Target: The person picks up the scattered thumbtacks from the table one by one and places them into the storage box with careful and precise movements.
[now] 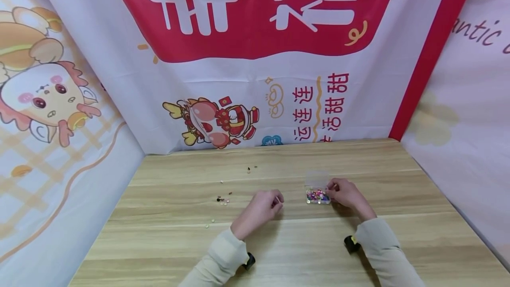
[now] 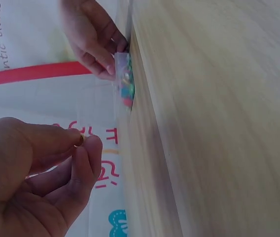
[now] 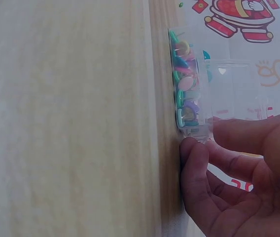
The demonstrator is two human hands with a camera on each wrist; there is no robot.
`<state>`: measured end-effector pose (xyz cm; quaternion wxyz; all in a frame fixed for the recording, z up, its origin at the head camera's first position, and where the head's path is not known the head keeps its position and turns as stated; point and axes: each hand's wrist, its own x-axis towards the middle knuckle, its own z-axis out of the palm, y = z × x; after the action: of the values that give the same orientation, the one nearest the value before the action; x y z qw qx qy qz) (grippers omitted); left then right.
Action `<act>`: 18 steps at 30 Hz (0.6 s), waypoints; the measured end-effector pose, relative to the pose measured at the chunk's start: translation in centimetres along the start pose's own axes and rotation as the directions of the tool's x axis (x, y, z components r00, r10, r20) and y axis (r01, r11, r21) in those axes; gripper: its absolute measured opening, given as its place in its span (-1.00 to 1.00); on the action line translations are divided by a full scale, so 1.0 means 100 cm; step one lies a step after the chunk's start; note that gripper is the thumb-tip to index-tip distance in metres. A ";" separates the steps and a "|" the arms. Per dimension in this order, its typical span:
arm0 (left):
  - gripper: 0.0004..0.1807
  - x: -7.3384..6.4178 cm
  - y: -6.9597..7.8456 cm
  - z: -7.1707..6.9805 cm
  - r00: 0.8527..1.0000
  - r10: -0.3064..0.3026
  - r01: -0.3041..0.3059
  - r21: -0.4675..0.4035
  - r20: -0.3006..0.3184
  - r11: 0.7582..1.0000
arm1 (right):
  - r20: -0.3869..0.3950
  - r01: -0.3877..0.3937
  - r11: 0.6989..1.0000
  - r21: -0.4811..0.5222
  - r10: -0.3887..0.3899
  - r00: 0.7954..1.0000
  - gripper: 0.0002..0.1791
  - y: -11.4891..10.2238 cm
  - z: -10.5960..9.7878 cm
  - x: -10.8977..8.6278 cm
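A small clear plastic box (image 3: 195,131) stands on the table with its transparent lid (image 3: 233,91) raised. Inside lie many colourful thumbtacks (image 3: 186,83), among them green, pink, purple and yellow ones. My right hand (image 1: 347,194) grips the box's right end between thumb and fingers. To the left of the box, my left hand (image 1: 264,203) hovers over the table. Its thumb and fingertips pinch a tiny gold-coloured thumbtack (image 2: 81,140), mostly covered by the fingers.
Several tiny loose pieces (image 1: 223,200) lie scattered on the wooden table (image 1: 179,251) left of my left hand. A few more specks (image 1: 249,169) sit farther back. Printed cloth (image 1: 223,72) hangs behind the table and along both sides.
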<state>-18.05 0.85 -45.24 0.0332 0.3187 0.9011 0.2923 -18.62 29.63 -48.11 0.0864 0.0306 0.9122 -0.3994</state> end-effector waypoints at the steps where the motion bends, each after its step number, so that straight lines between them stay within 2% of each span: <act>1: -0.93 0.002 0.002 0.002 1.000 0.000 0.000 0.003 -0.001 1.000 | 0.001 0.001 1.000 0.000 -0.001 1.000 -0.85 0.000 0.000 0.000; 11: -0.88 0.025 0.021 0.013 1.000 0.024 -0.023 0.075 -0.013 0.997 | -0.002 0.023 1.000 -0.006 -0.023 1.000 -0.85 0.001 -0.001 0.001; 18: -0.81 0.042 0.026 0.023 0.995 0.100 -0.094 0.170 -0.026 0.981 | -0.003 0.018 1.000 -0.007 -0.018 1.000 -0.86 0.002 0.000 0.002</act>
<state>-19.32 6.14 -45.22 -0.0237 0.3586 0.9064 0.2219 -18.77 29.73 -48.32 0.0814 0.0226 0.9140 -0.3968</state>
